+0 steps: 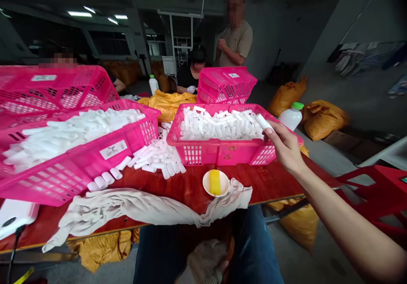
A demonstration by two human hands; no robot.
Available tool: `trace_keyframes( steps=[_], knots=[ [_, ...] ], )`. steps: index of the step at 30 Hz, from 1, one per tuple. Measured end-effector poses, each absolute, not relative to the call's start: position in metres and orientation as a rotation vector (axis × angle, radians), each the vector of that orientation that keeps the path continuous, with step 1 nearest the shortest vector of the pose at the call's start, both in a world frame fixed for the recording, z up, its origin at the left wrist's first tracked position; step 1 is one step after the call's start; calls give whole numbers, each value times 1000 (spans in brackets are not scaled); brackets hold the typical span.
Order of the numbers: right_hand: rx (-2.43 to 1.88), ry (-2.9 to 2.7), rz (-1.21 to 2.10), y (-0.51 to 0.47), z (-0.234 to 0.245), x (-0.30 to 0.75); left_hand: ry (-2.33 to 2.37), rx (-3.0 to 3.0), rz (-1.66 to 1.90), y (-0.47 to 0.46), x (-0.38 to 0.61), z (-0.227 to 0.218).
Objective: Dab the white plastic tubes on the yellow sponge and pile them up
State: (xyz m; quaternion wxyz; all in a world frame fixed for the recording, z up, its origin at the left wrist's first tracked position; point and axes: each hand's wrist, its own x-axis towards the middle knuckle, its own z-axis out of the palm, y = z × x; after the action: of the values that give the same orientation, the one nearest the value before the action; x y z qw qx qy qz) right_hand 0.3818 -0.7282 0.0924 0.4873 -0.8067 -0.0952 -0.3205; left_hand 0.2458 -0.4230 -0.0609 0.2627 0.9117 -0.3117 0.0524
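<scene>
The right hand (286,148) grips a white tube (263,122) in its fingers over the right rim of the pink basket (222,153), long axis slanting inward. The left hand (206,263) lies well below the basket, and its grip cannot be read.

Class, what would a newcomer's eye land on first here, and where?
Bright pink baskets brimming with white tubes stand at centre and left on the red table. Next come the right hand pinching one tube above the centre basket's right rim, and the yellow block in a small dish at the table's front.
</scene>
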Motion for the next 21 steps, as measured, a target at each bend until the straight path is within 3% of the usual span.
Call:
trace_keyframes(
  steps=[2,5,8,15,21],
  knots=[
    [-2033,-282,-631,-718,79,355,-774,2427,271,-420,230,-64],
    [-2097,-422,-210,-695,52,329,-576,2375,749,-418,236,-57],
    [-2137,-524,-82,-674,24,325,-472,2397,1058,-425,268,-45],
    [-2139,-587,-194,-658,-4,334,-591,2650,639,-453,298,-39],
    [-2195,-664,-248,-662,-19,335,-499,2668,700,-458,297,-52]
  ],
)
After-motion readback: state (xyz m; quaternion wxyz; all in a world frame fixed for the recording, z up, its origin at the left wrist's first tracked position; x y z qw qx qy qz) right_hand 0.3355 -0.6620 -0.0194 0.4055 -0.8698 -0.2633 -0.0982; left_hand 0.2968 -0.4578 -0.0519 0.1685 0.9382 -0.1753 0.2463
